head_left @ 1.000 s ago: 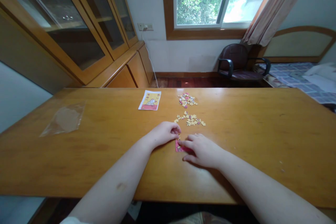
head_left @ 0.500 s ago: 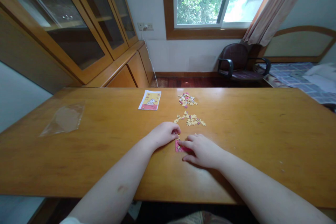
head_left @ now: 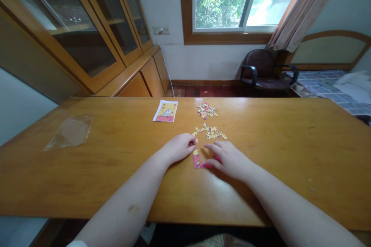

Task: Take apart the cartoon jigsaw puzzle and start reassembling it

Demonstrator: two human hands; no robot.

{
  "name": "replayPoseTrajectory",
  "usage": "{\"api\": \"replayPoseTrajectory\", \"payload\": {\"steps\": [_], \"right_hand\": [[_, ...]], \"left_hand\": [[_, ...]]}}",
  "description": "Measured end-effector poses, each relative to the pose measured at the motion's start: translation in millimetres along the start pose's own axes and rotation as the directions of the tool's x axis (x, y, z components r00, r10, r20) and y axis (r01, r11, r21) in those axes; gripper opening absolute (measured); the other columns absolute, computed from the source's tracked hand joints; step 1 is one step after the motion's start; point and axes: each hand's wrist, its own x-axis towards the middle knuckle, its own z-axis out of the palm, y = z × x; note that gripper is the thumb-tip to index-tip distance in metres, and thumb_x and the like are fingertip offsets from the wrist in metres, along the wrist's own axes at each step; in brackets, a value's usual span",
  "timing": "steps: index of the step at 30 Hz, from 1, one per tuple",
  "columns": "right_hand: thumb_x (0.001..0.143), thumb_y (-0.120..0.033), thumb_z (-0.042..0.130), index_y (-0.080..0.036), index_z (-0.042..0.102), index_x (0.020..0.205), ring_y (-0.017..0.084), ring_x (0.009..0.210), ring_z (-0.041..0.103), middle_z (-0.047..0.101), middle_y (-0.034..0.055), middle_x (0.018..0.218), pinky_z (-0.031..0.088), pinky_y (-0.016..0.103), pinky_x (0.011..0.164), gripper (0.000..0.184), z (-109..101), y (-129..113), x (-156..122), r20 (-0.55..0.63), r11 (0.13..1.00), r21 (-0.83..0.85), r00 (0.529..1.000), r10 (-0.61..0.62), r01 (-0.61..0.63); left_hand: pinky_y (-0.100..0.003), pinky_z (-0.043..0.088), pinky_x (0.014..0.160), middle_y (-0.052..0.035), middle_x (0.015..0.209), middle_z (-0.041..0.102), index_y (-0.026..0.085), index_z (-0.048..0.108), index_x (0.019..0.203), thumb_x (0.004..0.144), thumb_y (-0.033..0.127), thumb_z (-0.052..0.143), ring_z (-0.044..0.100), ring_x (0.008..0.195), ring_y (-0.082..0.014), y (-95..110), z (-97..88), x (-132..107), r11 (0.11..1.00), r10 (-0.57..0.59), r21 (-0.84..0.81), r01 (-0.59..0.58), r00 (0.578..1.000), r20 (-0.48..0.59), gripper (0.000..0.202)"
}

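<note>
Head view, from the left: a clear plastic bag (head_left: pixel 69 133) lies flat on the table (head_left: pixel 121 123), well apart from the work, probably put aside to leave room. Farther right, a picture card (head_left: pixel 165 110) lies face up, likely so that it can be consulted. The left hand (head_left: pixel 182 147) rests with curled fingers at the far end of the joined puzzle strip (head_left: pixel 196 158); I cannot tell whether they pinch a piece. That strip forms a corner at the near side, yellow above pink, its pink row running right. Beyond it lie mostly yellow loose pieces (head_left: pixel 213 134), perhaps sorted by colour, and farther off a mixed heap (head_left: pixel 205 110). The right hand (head_left: pixel 227 158), thumb and forefinger apart, partly covers the pink row, perhaps to steady it.
</note>
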Motion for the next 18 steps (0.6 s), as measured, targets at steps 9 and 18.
{"api": "replayPoseTrajectory", "payload": {"steps": [9, 18], "right_hand": [[0.06, -0.053, 0.076, -0.02, 0.056, 0.112, 0.027, 0.097, 0.059, 0.065, 0.0091, 0.105, 0.043, 0.035, 0.081, 0.065, -18, 22, -3, 0.146, 0.971, -0.011, 0.961, 0.237, -0.238], [0.064, -0.045, 0.073, -0.021, 0.054, 0.107, 0.023, 0.087, 0.062, 0.067, 0.0064, 0.096, 0.042, 0.029, 0.069, 0.052, -11, 19, -4, 0.203, 0.967, -0.01, 0.947, 0.25, -0.254]], "left_hand": [[-0.029, 0.042, 0.064, -0.0063, 0.099, 0.067, 0.024, 0.054, 0.111, 0.051, 0.06, 0.074, 0.065, 0.087, -0.0273, 9, -4.7, -17, 0.984, -0.142, 0.126, 0.123, 0.979, 0.15, 0.072], [-0.032, 0.043, 0.065, -0.0103, 0.105, 0.068, 0.023, 0.05, 0.117, 0.059, 0.051, 0.071, 0.065, 0.09, -0.0312, 18, 1.4, -17, 0.975, -0.136, 0.202, 0.097, 0.973, 0.188, 0.067]]}}
